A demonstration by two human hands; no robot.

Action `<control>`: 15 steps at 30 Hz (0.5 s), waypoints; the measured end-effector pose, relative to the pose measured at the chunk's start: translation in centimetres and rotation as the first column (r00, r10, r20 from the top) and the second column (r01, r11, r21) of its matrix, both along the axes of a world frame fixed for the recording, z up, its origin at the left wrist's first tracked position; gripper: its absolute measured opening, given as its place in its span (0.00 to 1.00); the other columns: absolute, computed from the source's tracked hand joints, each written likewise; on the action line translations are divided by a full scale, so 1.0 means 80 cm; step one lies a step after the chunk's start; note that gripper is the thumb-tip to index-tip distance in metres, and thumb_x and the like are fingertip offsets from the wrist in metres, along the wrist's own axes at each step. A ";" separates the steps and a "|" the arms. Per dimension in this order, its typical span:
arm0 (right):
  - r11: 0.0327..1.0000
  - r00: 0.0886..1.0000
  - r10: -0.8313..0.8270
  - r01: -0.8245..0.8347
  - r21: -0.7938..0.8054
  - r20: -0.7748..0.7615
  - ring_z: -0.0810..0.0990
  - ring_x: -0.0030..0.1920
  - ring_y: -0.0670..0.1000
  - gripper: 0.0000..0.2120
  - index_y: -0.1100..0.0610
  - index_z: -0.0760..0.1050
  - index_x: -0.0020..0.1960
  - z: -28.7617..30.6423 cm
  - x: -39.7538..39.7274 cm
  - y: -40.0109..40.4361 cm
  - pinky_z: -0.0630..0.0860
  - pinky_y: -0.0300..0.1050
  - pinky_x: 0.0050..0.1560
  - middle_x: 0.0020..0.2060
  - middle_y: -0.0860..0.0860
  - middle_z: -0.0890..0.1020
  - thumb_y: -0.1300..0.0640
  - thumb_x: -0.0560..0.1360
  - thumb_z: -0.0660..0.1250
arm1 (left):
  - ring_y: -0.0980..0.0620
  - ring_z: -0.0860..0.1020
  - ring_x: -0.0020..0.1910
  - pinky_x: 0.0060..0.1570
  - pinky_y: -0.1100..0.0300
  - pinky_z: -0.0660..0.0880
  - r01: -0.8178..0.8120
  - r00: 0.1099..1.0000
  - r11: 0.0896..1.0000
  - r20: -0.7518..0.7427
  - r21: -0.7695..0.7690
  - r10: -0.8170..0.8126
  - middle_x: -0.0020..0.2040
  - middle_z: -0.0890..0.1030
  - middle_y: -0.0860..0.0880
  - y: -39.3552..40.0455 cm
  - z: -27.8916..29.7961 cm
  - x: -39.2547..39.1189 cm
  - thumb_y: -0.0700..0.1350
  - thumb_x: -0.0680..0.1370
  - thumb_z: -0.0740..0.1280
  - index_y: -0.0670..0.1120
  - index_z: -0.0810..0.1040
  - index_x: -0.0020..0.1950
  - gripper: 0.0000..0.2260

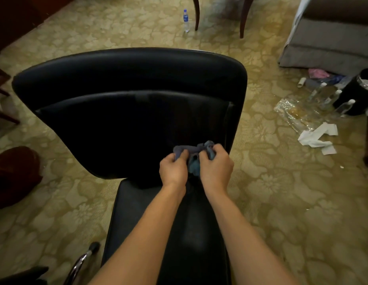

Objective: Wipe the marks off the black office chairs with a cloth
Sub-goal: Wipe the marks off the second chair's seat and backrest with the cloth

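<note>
Far left: dark red rounded object on patterned carpet; chrome chair leg at bottom edge. Centre: black office chair with backrest facing away and seat below; left hand and right hand side by side at lower backrest, fingers of each curled round bunched blue-grey cloth stretched between them. Right: water bottle upright by wooden chair legs; white paper scraps, plastic wrap and black bin near grey sofa.

A chair stands in front — cloth against its lower backrest, bottle behind, litter on the floor to the right.
</note>
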State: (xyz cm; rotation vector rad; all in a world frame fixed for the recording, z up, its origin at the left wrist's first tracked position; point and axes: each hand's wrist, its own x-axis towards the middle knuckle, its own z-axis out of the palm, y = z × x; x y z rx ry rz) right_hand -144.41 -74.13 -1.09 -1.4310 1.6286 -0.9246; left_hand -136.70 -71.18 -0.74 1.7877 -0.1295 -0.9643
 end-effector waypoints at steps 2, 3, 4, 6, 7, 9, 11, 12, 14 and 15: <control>0.994 0.997 -0.031 0.038 -0.098 0.068 0.74 0.31 0.40 0.07 0.56 0.74 0.41 0.029 0.001 -0.004 0.68 0.35 0.33 0.30 0.43 0.74 0.57 0.76 0.69 | 0.41 0.84 0.48 0.54 0.41 0.80 0.041 0.997 0.984 0.072 -0.171 -0.029 0.45 0.85 0.40 -0.007 0.026 0.004 0.47 0.78 0.70 0.44 0.83 0.44 0.08; 0.984 0.994 -0.039 0.057 -0.171 0.107 0.74 0.31 0.39 0.07 0.55 0.74 0.40 0.049 0.000 -0.008 0.67 0.32 0.32 0.29 0.42 0.74 0.57 0.76 0.69 | 0.41 0.84 0.49 0.53 0.42 0.79 0.062 0.993 0.964 0.109 -0.260 -0.034 0.46 0.85 0.39 -0.014 0.042 0.005 0.46 0.79 0.69 0.45 0.83 0.44 0.07; 0.967 0.990 -0.038 0.071 -0.243 0.138 0.74 0.30 0.38 0.08 0.55 0.73 0.39 0.070 -0.002 -0.015 0.66 0.30 0.32 0.29 0.42 0.73 0.57 0.76 0.69 | 0.42 0.83 0.49 0.52 0.43 0.79 0.081 0.990 0.938 0.139 -0.336 -0.036 0.47 0.85 0.38 -0.022 0.059 0.006 0.45 0.80 0.69 0.44 0.82 0.46 0.07; 0.935 0.990 -0.015 0.065 -0.349 0.143 0.73 0.30 0.38 0.10 0.54 0.71 0.38 0.104 -0.007 -0.035 0.65 0.29 0.32 0.27 0.42 0.72 0.56 0.75 0.70 | 0.43 0.83 0.48 0.50 0.46 0.80 0.105 0.988 0.894 0.144 -0.435 -0.045 0.48 0.84 0.37 -0.038 0.086 0.007 0.44 0.80 0.68 0.41 0.81 0.48 0.07; 0.926 0.993 -0.003 0.047 -0.374 0.117 0.72 0.30 0.38 0.11 0.54 0.70 0.38 0.111 -0.010 -0.046 0.65 0.29 0.32 0.27 0.42 0.71 0.56 0.75 0.70 | 0.44 0.83 0.47 0.49 0.48 0.80 0.107 0.990 0.886 0.126 -0.451 -0.055 0.47 0.85 0.38 -0.046 0.091 0.007 0.44 0.80 0.68 0.41 0.81 0.48 0.07; 0.928 0.998 0.009 0.013 -0.372 0.058 0.71 0.30 0.39 0.10 0.53 0.69 0.38 0.102 -0.014 -0.064 0.65 0.29 0.33 0.28 0.42 0.71 0.55 0.75 0.69 | 0.44 0.84 0.46 0.47 0.48 0.80 0.110 0.991 0.904 0.111 -0.412 -0.071 0.44 0.85 0.41 -0.056 0.086 0.003 0.45 0.80 0.69 0.43 0.81 0.46 0.06; 0.944 1.000 0.016 -0.014 -0.329 0.004 0.72 0.31 0.40 0.09 0.53 0.71 0.41 0.069 -0.020 -0.065 0.66 0.29 0.34 0.30 0.42 0.72 0.55 0.77 0.68 | 0.45 0.84 0.42 0.45 0.45 0.80 0.131 0.986 0.950 0.139 -0.283 -0.095 0.41 0.85 0.42 -0.056 0.060 -0.005 0.47 0.79 0.70 0.45 0.81 0.43 0.08; 0.952 1.000 0.015 -0.021 -0.305 -0.021 0.73 0.32 0.41 0.07 0.54 0.72 0.42 0.049 -0.023 -0.058 0.67 0.30 0.34 0.31 0.42 0.73 0.55 0.77 0.68 | 0.46 0.83 0.40 0.44 0.43 0.80 0.126 0.986 0.968 0.137 -0.217 -0.097 0.40 0.84 0.42 -0.052 0.046 -0.009 0.48 0.78 0.70 0.46 0.81 0.41 0.09; 0.966 0.998 0.006 -0.022 -0.259 -0.062 0.75 0.34 0.46 0.06 0.56 0.74 0.44 0.011 -0.030 -0.040 0.66 0.35 0.32 0.33 0.45 0.75 0.56 0.78 0.67 | 0.48 0.81 0.38 0.44 0.40 0.80 0.115 0.988 0.987 0.118 -0.112 -0.101 0.40 0.84 0.41 -0.041 0.017 -0.016 0.50 0.77 0.71 0.46 0.81 0.39 0.10; 0.973 0.997 0.004 -0.022 -0.228 -0.081 0.76 0.34 0.49 0.06 0.57 0.73 0.44 -0.004 -0.033 -0.031 0.66 0.38 0.32 0.34 0.46 0.76 0.56 0.78 0.67 | 0.47 0.82 0.38 0.45 0.39 0.79 0.118 0.988 0.991 0.111 -0.066 -0.110 0.40 0.84 0.40 -0.034 0.005 -0.017 0.50 0.77 0.71 0.45 0.81 0.39 0.11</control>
